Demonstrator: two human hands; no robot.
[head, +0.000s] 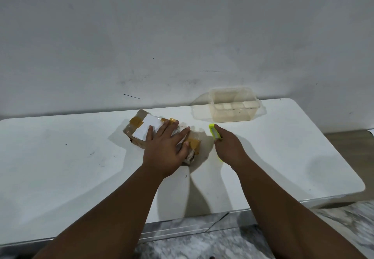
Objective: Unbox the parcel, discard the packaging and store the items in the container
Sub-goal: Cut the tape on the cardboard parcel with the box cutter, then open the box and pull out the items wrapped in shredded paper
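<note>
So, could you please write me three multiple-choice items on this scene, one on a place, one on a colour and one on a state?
1. Where is the clear container?
A. beyond the right hand, by the wall
B. on the floor
C. under the parcel

2. What colour is the cutter?
A. red
B. yellow-green
C. black

3. What state is the parcel in?
A. opened
B. still taped
C. inside the container

Answers: 1 A, it stands at the table's far edge; 2 B, its bright casing shows; 3 B, tape patches hold under the flat left hand.

Left hand [165, 149] flat, fingers spread, right hand [229, 147] fisted, both arms outstretched
</note>
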